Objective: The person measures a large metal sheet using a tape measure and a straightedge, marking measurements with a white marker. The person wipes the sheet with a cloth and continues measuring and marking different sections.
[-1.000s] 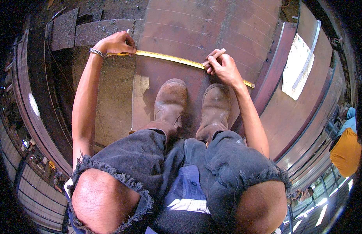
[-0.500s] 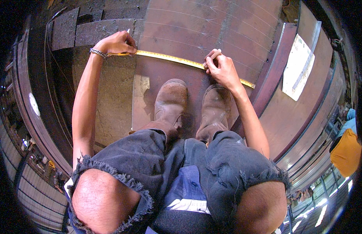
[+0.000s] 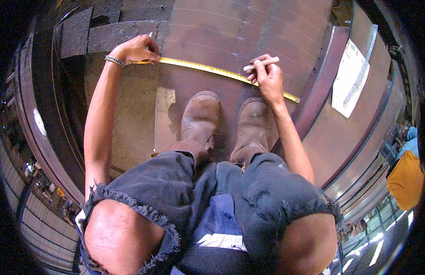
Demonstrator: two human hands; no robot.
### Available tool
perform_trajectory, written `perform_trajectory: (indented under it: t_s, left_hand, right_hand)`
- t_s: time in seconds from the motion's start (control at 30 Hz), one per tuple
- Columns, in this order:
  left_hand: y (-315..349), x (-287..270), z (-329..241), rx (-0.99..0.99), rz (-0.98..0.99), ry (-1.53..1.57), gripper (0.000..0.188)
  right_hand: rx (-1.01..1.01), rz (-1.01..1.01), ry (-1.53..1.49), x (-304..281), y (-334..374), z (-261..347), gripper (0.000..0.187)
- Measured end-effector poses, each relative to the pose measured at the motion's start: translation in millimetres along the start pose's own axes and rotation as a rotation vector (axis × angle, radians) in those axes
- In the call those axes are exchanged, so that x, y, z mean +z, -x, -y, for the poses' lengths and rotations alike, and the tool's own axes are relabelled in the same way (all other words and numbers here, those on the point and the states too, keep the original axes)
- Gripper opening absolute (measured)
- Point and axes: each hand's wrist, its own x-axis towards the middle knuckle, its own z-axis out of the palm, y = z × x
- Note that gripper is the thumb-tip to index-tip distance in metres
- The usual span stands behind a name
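Observation:
A yellow tape measure [image 3: 208, 68] stretches across a rusty brown steel plate [image 3: 198, 32] marked with several thin pale lines. Closed on its left part, at the plate's left edge, is my left hand [image 3: 138, 49]; a small pale tip sticks up beside its fingers, too small to name. My right hand [image 3: 269, 81] is raised at the tape's right half, gripping a pale, flat chalk stick [image 3: 267, 62] between thumb and fingers. Beyond that hand, the tape's right end rests near the plate's right side. My boots [image 3: 201, 114] stand on the plate just below the tape.
At right, a reddish steel beam [image 3: 320, 82] runs along the plate, with a white sheet [image 3: 349, 82] and a metal strip on the steel beside it. Dark steel pieces [image 3: 125, 36] lie at the far left. A person in orange and blue [image 3: 406, 176] is at the right rim.
My right hand has turned over and shifted slightly right, bringing the chalk stick into plain view. My left hand keeps its place on the tape. Boots and plate have not moved.

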Motion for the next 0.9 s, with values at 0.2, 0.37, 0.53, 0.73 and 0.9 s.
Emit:
perform_trajectory:
  t_s: [0.2,0.37,0.53,0.73,0.9]
  left_hand:
    - [5,-7,-8,-0.020,0.029,-0.015,0.034]
    - [1,-3,-5,-0.001,-0.003,-0.046,0.036]
    - [1,-5,-6,-0.002,0.027,-0.007,0.036]
    - [0,-2,-2,0.001,0.013,-0.010,0.035]
    - [-1,-3,-4,-0.011,0.025,0.008,0.034]
  right_hand:
    - [0.117,0.088,0.066,7,0,-12,0.019]
    - [0.083,0.082,0.096,6,1,-11,0.019]
    - [0.071,0.073,0.139,7,3,-9,0.020]
    - [0.048,0.056,0.129,6,1,-16,0.024]
    - [-0.018,0.031,0.201,10,4,-10,0.021]
